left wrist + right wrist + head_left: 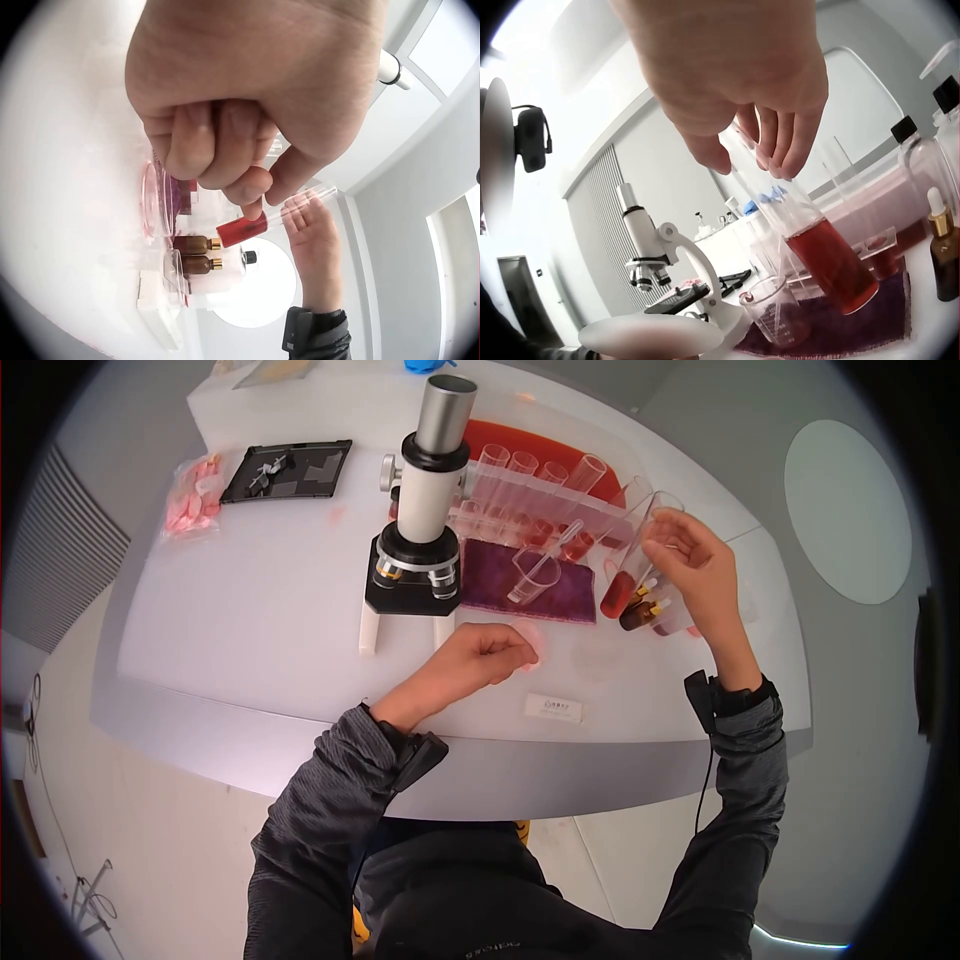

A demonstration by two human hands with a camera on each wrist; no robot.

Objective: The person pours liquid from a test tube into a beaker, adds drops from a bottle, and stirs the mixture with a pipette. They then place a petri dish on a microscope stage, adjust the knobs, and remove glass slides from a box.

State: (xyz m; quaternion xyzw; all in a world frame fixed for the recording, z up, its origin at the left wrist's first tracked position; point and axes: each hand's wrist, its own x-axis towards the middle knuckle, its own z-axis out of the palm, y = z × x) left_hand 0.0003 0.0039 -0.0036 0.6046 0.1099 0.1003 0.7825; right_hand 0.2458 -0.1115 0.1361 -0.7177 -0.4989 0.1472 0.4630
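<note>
My right hand (694, 558) holds a clear test tube (791, 210) near its upper end, between thumb and fingers. The tube slants, with red liquid (832, 266) filling its lower part. Lower and to the left, my left hand (470, 658) hovers with fingers curled in. Nothing shows in its grasp. Beside its fingertips lies a round clear dish with a pink tint (532, 644). A small beaker (535, 575) with a plastic dropper (562, 548) in it stands on a purple cloth (485, 585), left of the tube.
A white microscope (425, 505) stands left of the cloth. Behind the cloth is a clear rack (610, 510) of test tubes. Brown dropper bottles (640, 612) stand right of it. A small white box (554, 708) lies near the front edge; a black tray (290, 472) is back left.
</note>
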